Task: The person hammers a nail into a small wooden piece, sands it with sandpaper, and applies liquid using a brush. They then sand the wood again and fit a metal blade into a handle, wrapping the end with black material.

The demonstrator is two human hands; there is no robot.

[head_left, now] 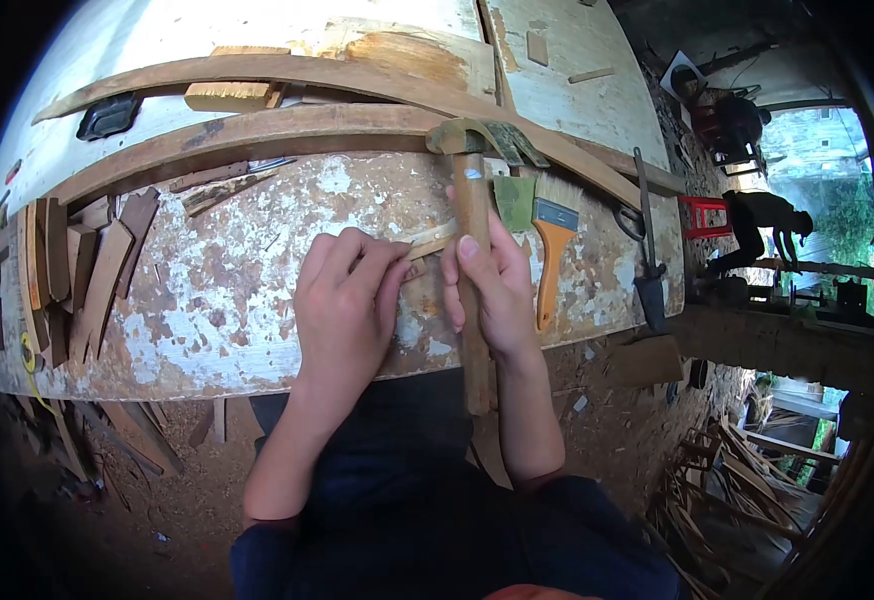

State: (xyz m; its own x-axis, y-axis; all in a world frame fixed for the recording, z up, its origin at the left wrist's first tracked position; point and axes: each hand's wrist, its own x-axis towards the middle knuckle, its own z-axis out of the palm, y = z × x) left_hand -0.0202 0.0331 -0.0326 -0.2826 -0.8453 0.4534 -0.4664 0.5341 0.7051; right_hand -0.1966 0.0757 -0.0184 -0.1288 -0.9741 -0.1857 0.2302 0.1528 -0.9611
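Note:
My right hand [497,295] is closed around the wooden handle of a claw hammer [472,200], whose metal head points away from me. My left hand [342,295] pinches a thin wooden strip [433,242] between thumb and fingers, and the strip's far end reaches toward the hammer handle. A small wood piece [415,270] shows just below the strip. To the right of the hammer lies a paintbrush [552,240] with an orange handle, beside a green patch of what looks like sandpaper [514,203]. Both hands are over the paint-flecked workbench [227,290].
Long curved wooden pieces [257,130] span the bench's far side. Wood offcuts [107,260] pile up at the left, near a yellow tape measure [29,355]. A dark metal tool [649,250] lies at the right edge. Another person [762,225] bends over in the background, right.

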